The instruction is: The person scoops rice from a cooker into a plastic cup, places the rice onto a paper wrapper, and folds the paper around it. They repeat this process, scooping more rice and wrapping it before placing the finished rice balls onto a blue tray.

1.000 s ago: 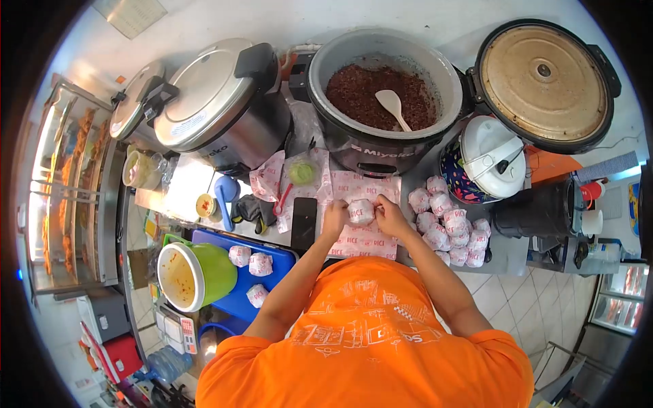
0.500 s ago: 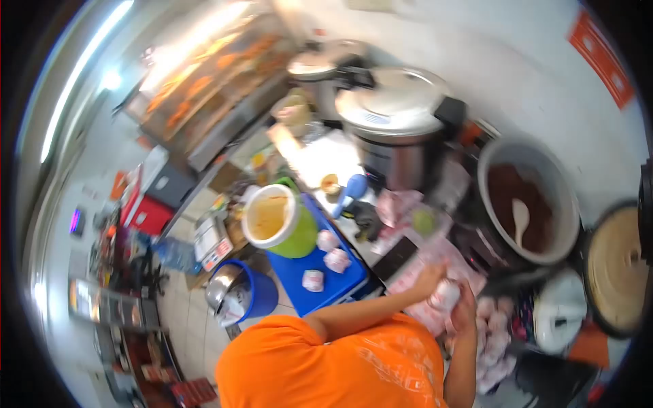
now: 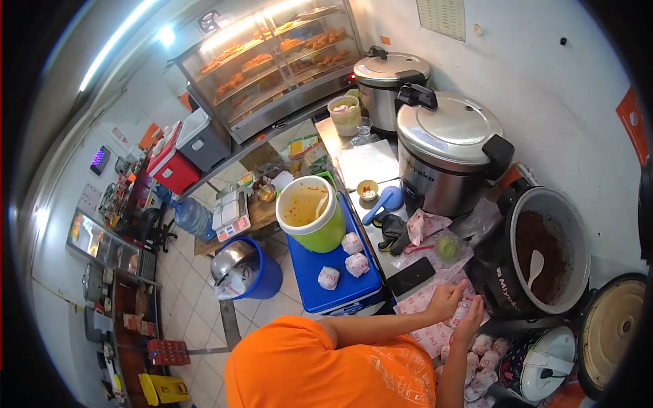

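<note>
My left hand (image 3: 446, 303) and my right hand (image 3: 468, 325) are closed around a bundle wrapped in white paper with red print (image 3: 461, 313). What the paper holds is hidden. Printed wrapping sheets (image 3: 430, 338) lie flat under my hands. A black phone (image 3: 411, 277) rests on the table just beyond my left wrist. Below my right hand is a pile of similar wrapped bundles (image 3: 484, 360). Behind the sheets stand a small cup with green contents (image 3: 447, 248) and a crumpled printed paper (image 3: 426, 226).
An open cooker (image 3: 583, 234) with brown food and a white spoon (image 3: 536, 265) stands right. Lidded steel cookers (image 3: 435, 178) are behind. On a blue cooler (image 3: 306, 272) sit a green bucket (image 3: 323, 228) and three wrapped bundles (image 3: 328, 277). A glass food warmer (image 3: 272, 61) stands at the back.
The view has turned, so the scene sits further right and looks sharper. Both hands still hold the wrapped bundle, now with the fingers closer over it.
</note>
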Demonstrator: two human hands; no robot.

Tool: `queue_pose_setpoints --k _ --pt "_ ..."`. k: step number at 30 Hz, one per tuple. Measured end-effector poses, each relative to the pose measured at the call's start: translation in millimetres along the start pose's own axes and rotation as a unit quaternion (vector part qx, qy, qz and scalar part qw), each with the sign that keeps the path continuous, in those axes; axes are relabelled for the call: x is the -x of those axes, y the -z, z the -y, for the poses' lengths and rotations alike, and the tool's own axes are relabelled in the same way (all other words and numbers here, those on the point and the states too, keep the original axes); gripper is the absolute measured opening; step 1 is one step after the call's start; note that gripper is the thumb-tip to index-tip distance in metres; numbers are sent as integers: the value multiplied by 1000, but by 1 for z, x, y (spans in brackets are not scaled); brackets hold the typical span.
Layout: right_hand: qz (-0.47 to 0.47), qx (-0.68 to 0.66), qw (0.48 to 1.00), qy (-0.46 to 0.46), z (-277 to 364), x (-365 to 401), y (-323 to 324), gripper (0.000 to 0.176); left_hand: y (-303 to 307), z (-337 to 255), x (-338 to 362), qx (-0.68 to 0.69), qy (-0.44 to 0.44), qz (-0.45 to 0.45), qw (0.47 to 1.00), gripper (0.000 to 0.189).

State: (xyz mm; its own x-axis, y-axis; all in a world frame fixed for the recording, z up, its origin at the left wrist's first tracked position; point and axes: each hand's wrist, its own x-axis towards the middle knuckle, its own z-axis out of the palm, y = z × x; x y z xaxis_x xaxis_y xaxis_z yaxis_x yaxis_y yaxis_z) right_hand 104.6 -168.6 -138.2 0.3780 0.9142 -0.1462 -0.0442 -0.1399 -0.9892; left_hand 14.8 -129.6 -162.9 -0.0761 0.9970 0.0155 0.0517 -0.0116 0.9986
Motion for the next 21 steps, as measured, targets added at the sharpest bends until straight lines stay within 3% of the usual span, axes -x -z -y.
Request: queue_pose_setpoints --k 2,6,8,12,14,18,20,21 --pt "14 -6 1000 22 1 -4 3 43 2 2 -1 67 38 42 996 58" --pt "28 -3 998 49 12 2 -8 44 1 8 -9 177 42 38 983 51" --pt "38 14 997 66 11 2 -13 48 8 -3 -10 304 91 114 941 46" --pt "58 6 996 70 21 10 -28 50 7 14 -19 342 22 99 934 50" --pt "47 84 987 128 18 11 -34 50 10 -5 -19 376 118 9 919 53" --pt "98 42 991 77 23 16 -49 49 24 2 -21 406 214 -18 888 56" --pt "141 88 981 101 22 15 -57 49 40 1 -22 453 437 6 777 55" --pt "137 111 979 100 27 17 -66 46 44 30 -24 456 438 5 775 55"
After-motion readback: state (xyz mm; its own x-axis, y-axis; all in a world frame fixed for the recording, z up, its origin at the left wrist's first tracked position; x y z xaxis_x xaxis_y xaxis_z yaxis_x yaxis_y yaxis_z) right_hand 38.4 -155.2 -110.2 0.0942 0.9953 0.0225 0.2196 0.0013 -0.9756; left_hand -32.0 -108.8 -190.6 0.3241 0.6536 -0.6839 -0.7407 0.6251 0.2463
